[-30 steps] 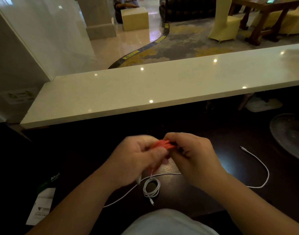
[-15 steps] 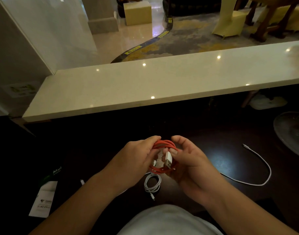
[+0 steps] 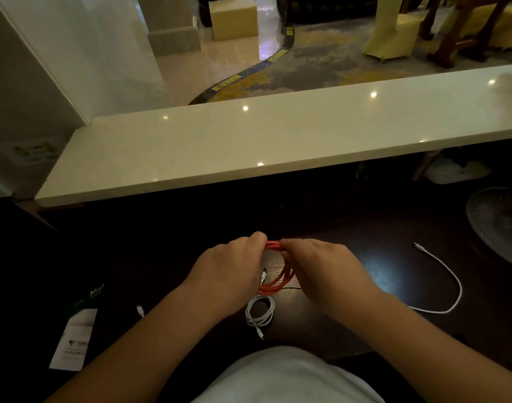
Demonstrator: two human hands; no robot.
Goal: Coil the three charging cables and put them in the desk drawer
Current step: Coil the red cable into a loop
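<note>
Head view: left hand (image 3: 230, 271) and right hand (image 3: 318, 266) both pinch the orange cable (image 3: 278, 279) coil's top; coil hangs between them over the bench (image 3: 365, 228); drawer unseen.

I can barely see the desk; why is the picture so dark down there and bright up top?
Head view: the dark desk sits in shadow under the pale counter, which reflects ceiling-light spots; the bright lobby behind skews exposure; the wide lens bends the counter's edge.
</note>
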